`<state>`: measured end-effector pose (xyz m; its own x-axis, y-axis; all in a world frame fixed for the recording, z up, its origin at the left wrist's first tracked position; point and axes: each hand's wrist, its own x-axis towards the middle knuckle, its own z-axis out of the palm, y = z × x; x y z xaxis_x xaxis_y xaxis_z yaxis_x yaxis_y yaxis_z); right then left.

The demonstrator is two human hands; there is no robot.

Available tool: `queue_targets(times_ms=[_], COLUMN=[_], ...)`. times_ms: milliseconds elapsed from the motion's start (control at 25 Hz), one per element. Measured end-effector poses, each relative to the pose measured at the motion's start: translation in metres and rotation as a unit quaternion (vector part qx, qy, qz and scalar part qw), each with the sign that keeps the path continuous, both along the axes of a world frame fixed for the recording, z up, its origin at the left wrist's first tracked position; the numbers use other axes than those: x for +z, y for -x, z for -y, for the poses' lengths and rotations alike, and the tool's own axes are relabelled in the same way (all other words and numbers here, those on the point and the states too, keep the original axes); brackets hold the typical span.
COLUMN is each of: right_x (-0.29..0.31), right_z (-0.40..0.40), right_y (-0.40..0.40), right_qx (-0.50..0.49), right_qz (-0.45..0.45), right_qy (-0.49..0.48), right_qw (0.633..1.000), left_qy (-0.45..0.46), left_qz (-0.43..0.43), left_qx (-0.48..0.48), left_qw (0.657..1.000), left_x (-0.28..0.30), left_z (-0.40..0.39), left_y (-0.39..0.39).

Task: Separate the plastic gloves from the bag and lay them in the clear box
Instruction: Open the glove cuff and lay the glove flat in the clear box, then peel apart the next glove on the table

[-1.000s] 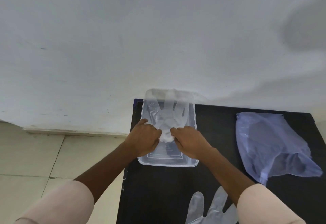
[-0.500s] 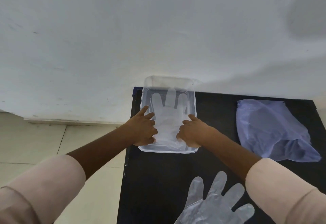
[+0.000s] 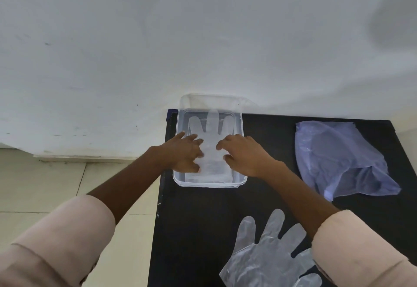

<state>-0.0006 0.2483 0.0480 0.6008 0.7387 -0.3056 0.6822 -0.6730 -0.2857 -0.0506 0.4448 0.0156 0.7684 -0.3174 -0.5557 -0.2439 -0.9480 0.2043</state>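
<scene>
A clear box (image 3: 241,128) stands at the far left corner of the black table. A clear plastic glove (image 3: 212,128) lies flat inside it, fingers pointing to the wall. My left hand (image 3: 184,152) and my right hand (image 3: 244,154) rest on the glove's two sides with fingers spread, pressing it down. A second clear glove (image 3: 266,252) lies flat on the table near me, partly under my right sleeve. The bluish plastic bag (image 3: 338,158) lies crumpled at the right.
The black table (image 3: 203,219) stands against a white wall (image 3: 203,38). Its left edge runs just beside the box, with tiled floor (image 3: 45,185) beyond it.
The glove, bunched between my fists a second ago, now lies spread flat in the box. Both hands have opened and moved apart onto its sides. The view has tilted down.
</scene>
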Motion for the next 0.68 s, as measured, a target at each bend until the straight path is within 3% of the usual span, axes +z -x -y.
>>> queue_targets(times_ms=[80, 160, 280, 360, 440, 680], right_x=[0.004, 0.008, 0.013, 0.015, 0.018, 0.005], right_z=[0.009, 0.022, 0.049, 0.070, 0.096, 0.170], right_y=[0.005, 0.012, 0.033, 0.053, 0.080, 0.161], right_qx=[-0.085, -0.188, -0.322, -0.363, -0.387, -0.433], right_qz=[-0.042, -0.100, -0.201, -0.246, -0.271, -0.297], right_qy=[-0.097, -0.185, -0.282, -0.316, -0.338, -0.341], right_qw=[0.991, 0.959, 0.881, 0.841, 0.814, 0.780], left_qy=[0.157, 0.315, 0.444, 0.497, 0.514, 0.485], left_qz=[0.054, 0.109, 0.103, 0.073, 0.053, -0.015], left_qx=[0.139, 0.281, 0.407, 0.438, 0.439, 0.430], left_qw=[0.976, 0.900, 0.792, 0.746, 0.735, 0.761], left_x=[0.008, 0.019, 0.037, 0.043, 0.047, 0.039], left_z=[0.009, 0.022, 0.055, 0.084, 0.117, 0.196], left_y=[0.006, 0.012, 0.030, 0.048, 0.071, 0.142])
